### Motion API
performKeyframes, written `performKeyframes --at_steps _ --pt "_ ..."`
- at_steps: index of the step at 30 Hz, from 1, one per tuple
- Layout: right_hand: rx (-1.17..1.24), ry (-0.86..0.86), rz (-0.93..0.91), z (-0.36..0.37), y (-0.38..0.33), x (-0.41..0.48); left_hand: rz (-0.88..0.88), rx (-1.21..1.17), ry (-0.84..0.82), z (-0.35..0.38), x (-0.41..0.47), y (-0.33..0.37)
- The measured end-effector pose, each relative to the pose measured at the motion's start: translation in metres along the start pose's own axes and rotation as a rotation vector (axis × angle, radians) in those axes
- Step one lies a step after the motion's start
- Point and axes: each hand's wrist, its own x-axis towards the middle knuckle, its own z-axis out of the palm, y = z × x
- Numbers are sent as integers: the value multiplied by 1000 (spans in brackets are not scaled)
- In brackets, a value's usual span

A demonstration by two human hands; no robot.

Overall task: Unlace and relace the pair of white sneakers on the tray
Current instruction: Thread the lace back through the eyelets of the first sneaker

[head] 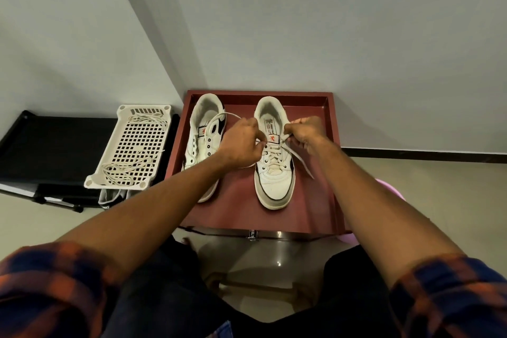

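Two white sneakers stand side by side on a dark red tray (315,200), toes toward me. The left sneaker (204,132) has bare eyelets and no lace through them. The right sneaker (274,173) has a white lace (274,155) crossed through its lower eyelets. My left hand (241,145) pinches one end of that lace by the tongue; a loop of it arcs over toward the left sneaker. My right hand (306,132) pinches the other end at the right upper eyelets, and that strand trails down to the tray on the right.
A white perforated basket (131,145) left of the tray holds a loose white lace (123,170). It rests on a black low stand (41,151). The walls meet in a corner behind the tray. A pink object (392,192) peeks out at the right.
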Motion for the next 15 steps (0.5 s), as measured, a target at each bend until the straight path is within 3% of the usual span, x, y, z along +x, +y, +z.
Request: performKeyframes --at_steps 7,15 --pt "35 -10 39 4 -2 0 -1 6 30 -14 -11 -33" --pt "54 -3 12 5 -1 -2 29 169 -126 4 18 24"
